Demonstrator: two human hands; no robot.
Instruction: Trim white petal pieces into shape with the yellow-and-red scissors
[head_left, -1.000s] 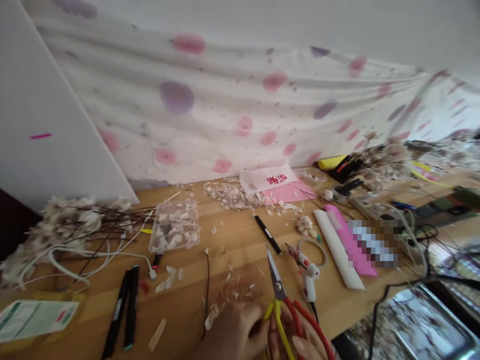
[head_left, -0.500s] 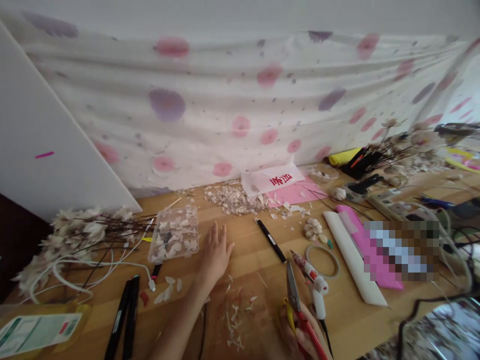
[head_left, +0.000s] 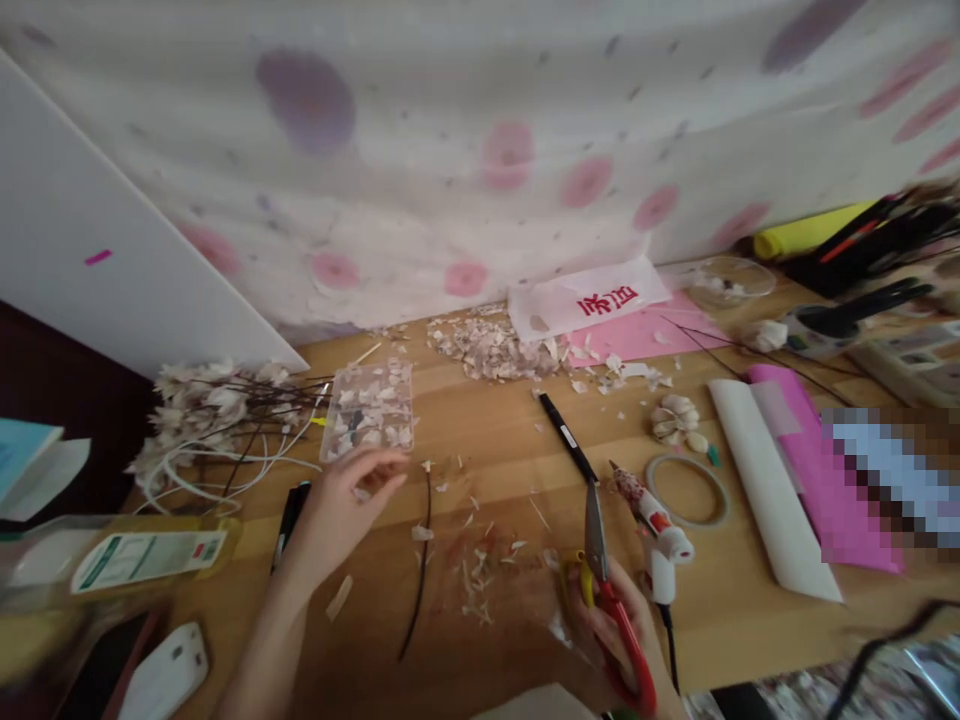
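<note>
My left hand (head_left: pixel 341 500) hovers over the wooden table (head_left: pixel 495 440) just in front of a clear plastic box (head_left: pixel 369 410) holding pale shell pieces; its fingers are curled together near a small pale chip. My right hand (head_left: pixel 611 630) grips red and yellow handled scissors (head_left: pixel 604 570) with the blades pointing away from me. A thin dark wire stem (head_left: pixel 420 565) lies on the table between the hands, with scattered pale flakes around it.
A glue gun (head_left: pixel 656 525), tape ring (head_left: pixel 688 488), black pen (head_left: pixel 568 450), white and pink rolls (head_left: pixel 772 490) lie right. A pile of flakes (head_left: pixel 487 345) sits by the spotted cloth. Flower stems and white cable (head_left: pixel 217 420) lie left, with a computer mouse (head_left: pixel 165 680).
My left hand pulled back from flat on the table near the box and curled its fingers. The view tilted down and shifted left. The scissors stayed in my right hand.
</note>
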